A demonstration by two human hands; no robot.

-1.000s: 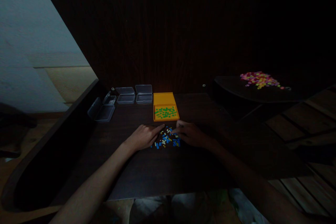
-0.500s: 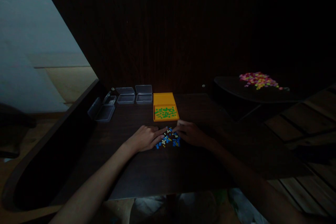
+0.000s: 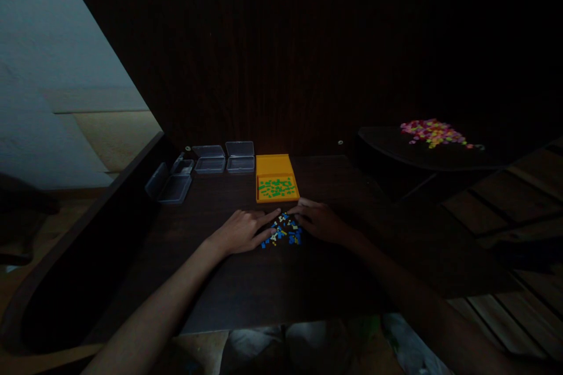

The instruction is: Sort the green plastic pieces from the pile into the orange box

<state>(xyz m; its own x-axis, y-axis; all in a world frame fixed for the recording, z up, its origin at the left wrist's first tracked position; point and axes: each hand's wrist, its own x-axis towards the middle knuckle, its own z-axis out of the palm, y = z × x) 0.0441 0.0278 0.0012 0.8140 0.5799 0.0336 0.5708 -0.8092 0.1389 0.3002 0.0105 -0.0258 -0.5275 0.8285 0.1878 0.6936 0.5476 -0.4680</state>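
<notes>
A loose pile of small blue, white and yellow toy bricks (image 3: 278, 233) lies on the dark table between my two hands. At the pile's left edge my left hand (image 3: 244, 231) rests low, its index finger and thumb stretched apart around the bricks. My right hand (image 3: 320, 221) is on the right side, index finger reaching to the far edge of the pile and the other fingers bent underneath. Neither hand visibly holds a brick. Just beyond them stands an open yellow box (image 3: 257, 192) with many small green bricks (image 3: 277, 187) spread inside.
Two clear plastic boxes with raised lids (image 3: 210, 165) (image 3: 240, 164) stand against the back panel. Another open clear box (image 3: 175, 189) is at the left, by the side panel (image 3: 88, 246). Pink and yellow beads (image 3: 433, 132) lie heaped on a shelf at the right.
My fingers have shifted slightly at the far edge of the pile, with the left index finger a little higher. The whole view has moved slightly; the boxes stay in place.
</notes>
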